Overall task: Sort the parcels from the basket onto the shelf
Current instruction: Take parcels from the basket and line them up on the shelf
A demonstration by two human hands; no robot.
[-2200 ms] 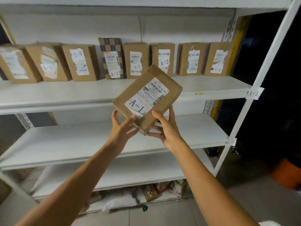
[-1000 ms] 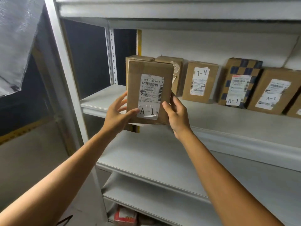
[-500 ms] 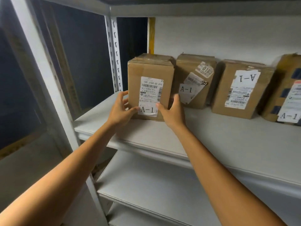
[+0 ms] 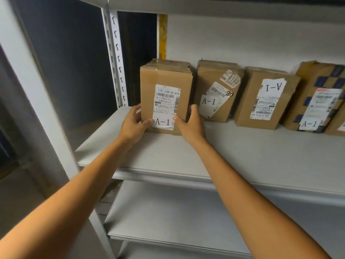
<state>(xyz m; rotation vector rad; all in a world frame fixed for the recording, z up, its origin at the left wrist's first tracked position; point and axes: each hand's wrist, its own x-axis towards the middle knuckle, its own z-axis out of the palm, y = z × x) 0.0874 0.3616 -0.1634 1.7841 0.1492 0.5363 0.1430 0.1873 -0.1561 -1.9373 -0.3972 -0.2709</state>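
Note:
A brown cardboard parcel (image 4: 166,77) labelled A-1 stands upright at the left end of the white shelf (image 4: 242,152). My left hand (image 4: 133,124) grips its lower left edge, thumb on the front label. My right hand (image 4: 190,124) grips its lower right edge, thumb also on the front. The parcel's base rests on the shelf board. Another parcel stands directly behind it. The basket is out of view.
To the right stand more parcels: a second A-1 box (image 4: 214,90), one with its label upside down (image 4: 265,98) and a blue-checked one (image 4: 321,96). A white upright post (image 4: 115,58) bounds the shelf on the left. A lower shelf board (image 4: 186,217) lies below.
Both hands carried the A-1 parcel from mid-air to the left end of the shelf and set it upright there. In the last half second the parcel and hands barely moved.

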